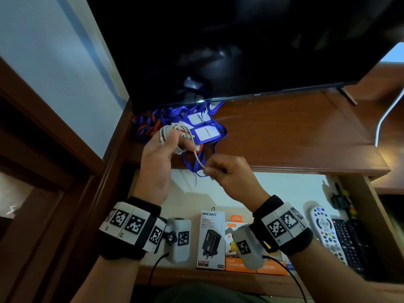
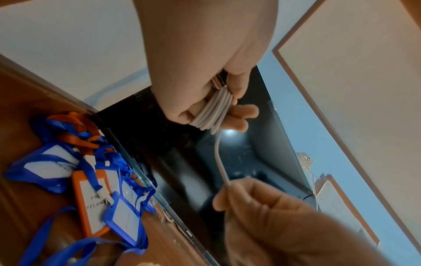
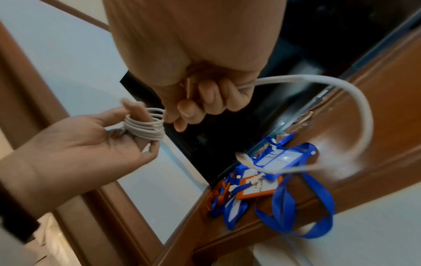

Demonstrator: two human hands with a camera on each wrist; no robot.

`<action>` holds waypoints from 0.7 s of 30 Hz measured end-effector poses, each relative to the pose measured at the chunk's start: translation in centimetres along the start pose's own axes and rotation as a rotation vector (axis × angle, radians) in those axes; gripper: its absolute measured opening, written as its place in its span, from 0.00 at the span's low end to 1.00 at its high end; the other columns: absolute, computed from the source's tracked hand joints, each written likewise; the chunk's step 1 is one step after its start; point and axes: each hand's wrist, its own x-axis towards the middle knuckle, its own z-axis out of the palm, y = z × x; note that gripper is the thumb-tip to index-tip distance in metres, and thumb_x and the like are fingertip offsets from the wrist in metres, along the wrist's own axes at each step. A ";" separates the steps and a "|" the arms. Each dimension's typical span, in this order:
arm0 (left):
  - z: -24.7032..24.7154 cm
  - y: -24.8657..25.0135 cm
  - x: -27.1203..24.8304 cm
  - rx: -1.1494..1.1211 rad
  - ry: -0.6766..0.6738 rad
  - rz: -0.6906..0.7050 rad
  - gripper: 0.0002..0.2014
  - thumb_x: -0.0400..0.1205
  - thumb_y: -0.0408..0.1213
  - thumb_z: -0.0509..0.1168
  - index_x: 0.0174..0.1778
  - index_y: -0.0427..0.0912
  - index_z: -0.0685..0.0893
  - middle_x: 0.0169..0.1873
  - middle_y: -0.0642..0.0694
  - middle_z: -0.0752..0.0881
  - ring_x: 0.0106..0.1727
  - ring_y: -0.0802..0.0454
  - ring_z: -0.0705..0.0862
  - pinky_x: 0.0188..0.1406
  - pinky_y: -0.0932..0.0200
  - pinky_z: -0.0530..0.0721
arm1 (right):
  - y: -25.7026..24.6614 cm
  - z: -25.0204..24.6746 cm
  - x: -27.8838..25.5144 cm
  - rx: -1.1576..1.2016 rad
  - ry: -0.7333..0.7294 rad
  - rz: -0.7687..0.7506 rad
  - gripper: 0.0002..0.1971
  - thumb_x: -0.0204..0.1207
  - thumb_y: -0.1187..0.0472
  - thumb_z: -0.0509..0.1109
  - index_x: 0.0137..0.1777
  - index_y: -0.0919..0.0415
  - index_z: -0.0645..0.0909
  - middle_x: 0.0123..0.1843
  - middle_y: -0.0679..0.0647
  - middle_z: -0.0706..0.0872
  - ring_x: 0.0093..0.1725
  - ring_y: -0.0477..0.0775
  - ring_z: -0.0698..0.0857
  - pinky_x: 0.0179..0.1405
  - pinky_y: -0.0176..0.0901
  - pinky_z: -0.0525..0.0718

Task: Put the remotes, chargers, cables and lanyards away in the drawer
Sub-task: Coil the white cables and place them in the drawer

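A white cable point(image 1: 175, 132) is wound in several loops round the fingers of my left hand point(image 1: 161, 149), held above the desk's front edge. The coil point(image 2: 214, 109) sits tight on the fingers, and one strand runs down to my right hand point(image 1: 220, 169), which pinches it near the free end. In the right wrist view the loose tail point(image 3: 341, 86) arcs out from my right hand point(image 3: 205, 95). Blue and orange lanyards point(image 1: 196, 123) with badge holders lie piled on the desk under the TV. Below, the open drawer point(image 1: 284, 189) holds a white remote point(image 1: 325, 230) and a black remote point(image 1: 349, 243).
A black TV point(image 1: 240, 40) stands at the back of the brown desk. In the drawer, a white charger box point(image 1: 211, 237) and an orange charger box point(image 1: 236, 265) lie near the front. Another white cord point(image 1: 387, 114) hangs at the right. A wall and door frame close the left side.
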 end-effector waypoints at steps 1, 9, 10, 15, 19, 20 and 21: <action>0.0 0.0 -0.1 0.055 -0.009 -0.001 0.18 0.87 0.36 0.55 0.37 0.39 0.86 0.36 0.42 0.89 0.45 0.47 0.87 0.55 0.54 0.83 | -0.3 -0.1 0.0 -0.031 -0.024 -0.019 0.05 0.72 0.55 0.70 0.36 0.50 0.82 0.26 0.42 0.78 0.27 0.40 0.73 0.33 0.44 0.72; 0.6 -0.8 -1.0 0.358 -0.099 -0.054 0.10 0.86 0.41 0.60 0.44 0.42 0.84 0.39 0.48 0.90 0.47 0.49 0.87 0.59 0.47 0.81 | -1.7 -1.0 -0.2 -0.075 0.021 -0.136 0.08 0.72 0.59 0.70 0.36 0.59 0.88 0.22 0.35 0.72 0.27 0.47 0.69 0.29 0.40 0.67; 0.7 -1.0 -1.1 0.379 -0.101 -0.078 0.09 0.86 0.40 0.60 0.45 0.42 0.83 0.37 0.50 0.90 0.45 0.53 0.87 0.56 0.51 0.81 | -1.8 -1.0 -0.3 -0.068 0.042 -0.152 0.08 0.72 0.59 0.70 0.35 0.60 0.88 0.23 0.35 0.73 0.27 0.46 0.70 0.28 0.39 0.67; 1.0 -1.4 -1.6 0.460 -0.215 -0.103 0.13 0.84 0.42 0.62 0.50 0.33 0.81 0.41 0.41 0.88 0.45 0.48 0.86 0.48 0.54 0.83 | -2.3 -1.2 -0.9 0.024 0.065 -0.163 0.09 0.73 0.66 0.69 0.34 0.64 0.87 0.28 0.48 0.87 0.28 0.43 0.81 0.31 0.32 0.74; 1.6 -1.0 -2.2 0.372 -0.315 -0.133 0.13 0.86 0.36 0.58 0.42 0.29 0.79 0.27 0.40 0.84 0.28 0.57 0.82 0.32 0.71 0.76 | -2.7 -1.7 -1.5 0.073 0.063 -0.176 0.12 0.75 0.71 0.69 0.30 0.66 0.85 0.27 0.50 0.86 0.28 0.40 0.80 0.34 0.24 0.72; 1.8 -0.9 -2.3 0.368 -0.336 -0.142 0.14 0.86 0.36 0.58 0.40 0.30 0.79 0.25 0.40 0.84 0.26 0.57 0.81 0.31 0.71 0.74 | -2.8 -1.8 -1.7 0.076 0.070 -0.166 0.12 0.75 0.72 0.69 0.30 0.66 0.85 0.26 0.48 0.86 0.27 0.38 0.80 0.34 0.22 0.70; 1.8 -1.0 -2.2 0.363 -0.354 -0.151 0.14 0.86 0.37 0.57 0.39 0.33 0.79 0.24 0.40 0.84 0.26 0.57 0.80 0.30 0.70 0.74 | -2.8 -1.9 -1.9 0.082 0.084 -0.153 0.12 0.75 0.72 0.70 0.30 0.66 0.85 0.25 0.45 0.85 0.27 0.37 0.79 0.33 0.21 0.69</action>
